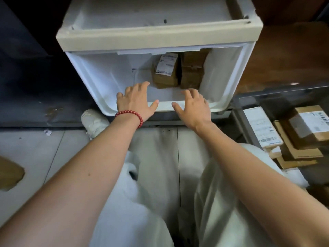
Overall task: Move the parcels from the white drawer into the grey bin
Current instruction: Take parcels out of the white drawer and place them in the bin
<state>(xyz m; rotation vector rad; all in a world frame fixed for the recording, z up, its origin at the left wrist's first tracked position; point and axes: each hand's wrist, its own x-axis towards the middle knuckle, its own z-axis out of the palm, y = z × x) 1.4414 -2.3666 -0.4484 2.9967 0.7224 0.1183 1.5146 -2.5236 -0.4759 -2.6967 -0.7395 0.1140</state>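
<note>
Just beyond both spread, empty hands, left hand (135, 99) and right hand (193, 106), two parcels (165, 72) stand upright in the white drawer (229, 97); one hasty grab could topple them.

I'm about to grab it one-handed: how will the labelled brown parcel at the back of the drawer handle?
The labelled parcel looks like creased brown wrap, so probably soft-sided, not rigid. It stands on end against the plain parcel, so pulling it may tip either. The paper should grip well; weight unknowable.

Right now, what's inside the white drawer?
Two brown parcels stand together at the back of the white drawer, one showing a white label. The unit's top hides the drawer's far end.
</note>
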